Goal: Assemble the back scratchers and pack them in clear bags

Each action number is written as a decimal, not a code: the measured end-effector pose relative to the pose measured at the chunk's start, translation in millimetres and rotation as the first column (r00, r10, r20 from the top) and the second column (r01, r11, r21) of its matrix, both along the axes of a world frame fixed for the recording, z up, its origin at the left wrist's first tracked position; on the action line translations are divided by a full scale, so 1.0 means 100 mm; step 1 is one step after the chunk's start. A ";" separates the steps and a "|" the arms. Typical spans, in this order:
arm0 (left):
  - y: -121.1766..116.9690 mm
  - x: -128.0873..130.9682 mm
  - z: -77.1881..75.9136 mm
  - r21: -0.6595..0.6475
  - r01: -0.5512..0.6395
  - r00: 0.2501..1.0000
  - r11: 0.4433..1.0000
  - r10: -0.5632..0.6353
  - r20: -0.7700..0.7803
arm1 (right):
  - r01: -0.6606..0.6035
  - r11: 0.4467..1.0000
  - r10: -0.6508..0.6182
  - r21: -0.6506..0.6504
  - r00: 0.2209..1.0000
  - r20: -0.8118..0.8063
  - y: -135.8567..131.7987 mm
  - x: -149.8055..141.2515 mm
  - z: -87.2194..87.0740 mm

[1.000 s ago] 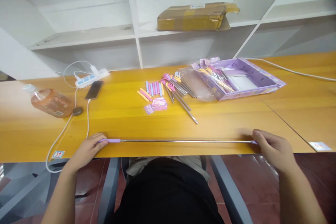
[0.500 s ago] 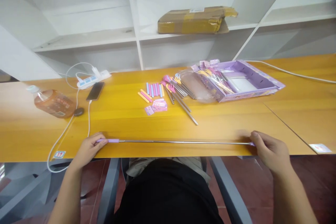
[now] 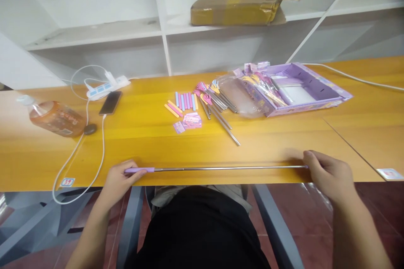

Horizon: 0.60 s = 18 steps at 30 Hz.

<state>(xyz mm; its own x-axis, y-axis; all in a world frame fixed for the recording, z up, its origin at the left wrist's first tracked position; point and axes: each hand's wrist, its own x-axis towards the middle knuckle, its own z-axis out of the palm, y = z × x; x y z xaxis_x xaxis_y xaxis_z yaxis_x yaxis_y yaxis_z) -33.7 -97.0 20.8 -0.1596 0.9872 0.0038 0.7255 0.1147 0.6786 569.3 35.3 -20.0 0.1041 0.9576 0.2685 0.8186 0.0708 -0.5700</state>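
So that the extended rod (image 3: 227, 168) is presumably held straight, its lilac handle (image 3: 147, 170) is pinched by the left hand (image 3: 120, 180); its tip (image 3: 305, 167), by the right hand (image 3: 332, 175).

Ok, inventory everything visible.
Table: 1, yellow, centre
Shelf: 1, white, rear
Carton: 1, brown, on shelf
Bottle: 1, orange, left
Power strip: 1, white, left rear
Phone: 1, dark, by power strip
Lump: 1, dark, by bottle
Cables: several, white, left and right
Labels: 2, white, near edge
Sticks: about eleven, pastel, centre
Cards: several, pink, before sticks
Rods: several, silver, right of sticks
Box: 1, purple, right rear
Packets: several, mixed, in box
Plastic: 1, clear, box's left
Floor: 1, red, below
Long rod: 1, silver, near edge
Top: 1, black, bottom
Left hand: 1, bare, gripping long rod
Right hand: 1, bare, gripping long rod
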 end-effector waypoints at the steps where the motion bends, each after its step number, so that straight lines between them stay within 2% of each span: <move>1: 0.03 0.09 0.00 -0.018 0.018 1.000 1.000 -0.018 -0.002 | -0.032 0.999 0.032 -0.018 0.999 -0.001 0.00 -0.08 0.01; 3: 0.09 0.27 0.00 -0.029 0.049 0.999 0.998 -0.049 0.002 | -0.085 0.996 0.085 -0.032 0.996 -0.007 0.01 -0.26 0.04; 7: 0.24 0.62 -0.07 -0.008 0.113 0.993 0.994 -0.113 0.039 | -0.157 0.986 0.160 0.051 0.986 -0.053 0.07 -0.66 0.08; 12: 0.38 0.94 -0.13 0.029 0.109 0.990 0.994 -0.111 0.083 | -0.263 0.961 0.270 0.083 0.958 -0.096 0.11 -1.19 0.16; 18: 0.39 1.29 -0.14 0.047 0.088 0.988 0.995 -0.093 0.124 | -0.342 0.929 0.361 0.143 0.922 -0.141 -0.09 -1.87 0.20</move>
